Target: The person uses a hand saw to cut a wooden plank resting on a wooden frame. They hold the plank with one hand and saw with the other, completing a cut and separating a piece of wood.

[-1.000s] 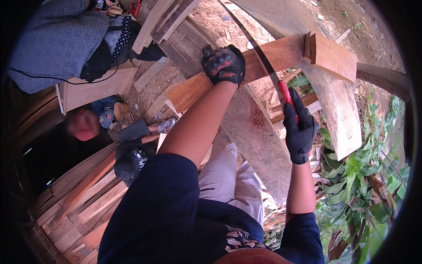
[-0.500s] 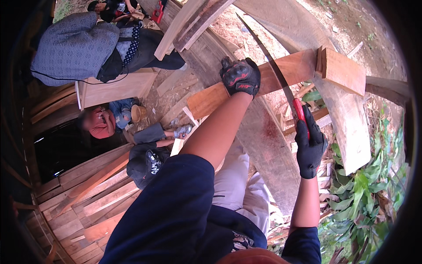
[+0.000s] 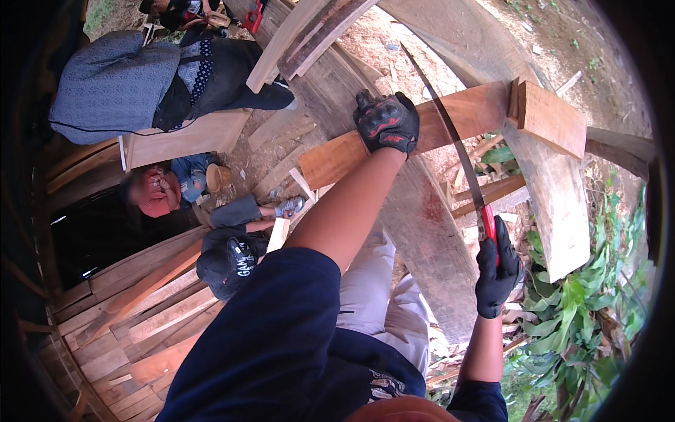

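Observation:
My left hand (image 3: 387, 121), in a black glove with red marks, presses on a reddish-brown wooden board (image 3: 485, 109), its fingers curled over the far edge. In my right hand (image 3: 498, 274), also gloved in black, is the red handle (image 3: 488, 222) of a handsaw. The saw's long, slightly curved blade (image 3: 465, 160) crosses the board to the right of my left hand, its tip pointing away from me. Beneath the board runs a wide grey plank (image 3: 429, 239). At the board's right end sits a short wooden block (image 3: 552, 118).
Other planks (image 3: 292, 42) lean in from the far side. A pale board (image 3: 552, 211) slopes down at right, beside green leaves (image 3: 576, 302). On the left are a person in a patterned blue top (image 3: 116, 77), a seated person in red (image 3: 158, 197) and one wearing a dark cap (image 3: 223, 267).
My right hand has drawn the saw back toward me, so its tip reaches less far beyond the board. My left hand stays in place on the board.

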The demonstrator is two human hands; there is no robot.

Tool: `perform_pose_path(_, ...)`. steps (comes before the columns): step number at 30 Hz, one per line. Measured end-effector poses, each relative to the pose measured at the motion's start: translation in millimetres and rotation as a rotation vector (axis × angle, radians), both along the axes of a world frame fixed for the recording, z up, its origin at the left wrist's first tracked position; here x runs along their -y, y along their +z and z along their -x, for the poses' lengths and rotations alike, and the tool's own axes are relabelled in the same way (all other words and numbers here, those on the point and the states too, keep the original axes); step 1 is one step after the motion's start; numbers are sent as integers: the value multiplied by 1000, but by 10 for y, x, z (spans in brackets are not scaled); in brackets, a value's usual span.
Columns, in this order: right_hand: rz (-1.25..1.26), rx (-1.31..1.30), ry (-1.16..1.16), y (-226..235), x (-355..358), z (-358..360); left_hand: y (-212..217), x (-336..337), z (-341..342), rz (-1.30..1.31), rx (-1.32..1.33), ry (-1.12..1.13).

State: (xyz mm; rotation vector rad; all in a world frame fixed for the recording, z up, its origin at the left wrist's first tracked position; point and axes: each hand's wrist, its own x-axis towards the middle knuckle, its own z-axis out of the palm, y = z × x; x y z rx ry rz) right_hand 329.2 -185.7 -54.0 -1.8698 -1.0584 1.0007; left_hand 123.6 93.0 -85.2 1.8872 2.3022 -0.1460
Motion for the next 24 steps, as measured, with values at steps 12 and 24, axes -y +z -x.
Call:
perform_pose_path(12, -148, 66, 18, 151, -929, 395, -70, -11, 60, -5, 6, -31)
perform_pose_path(24, -38, 21, 1, 83, -714, 242, -102, -15, 81, -9, -65, -135)
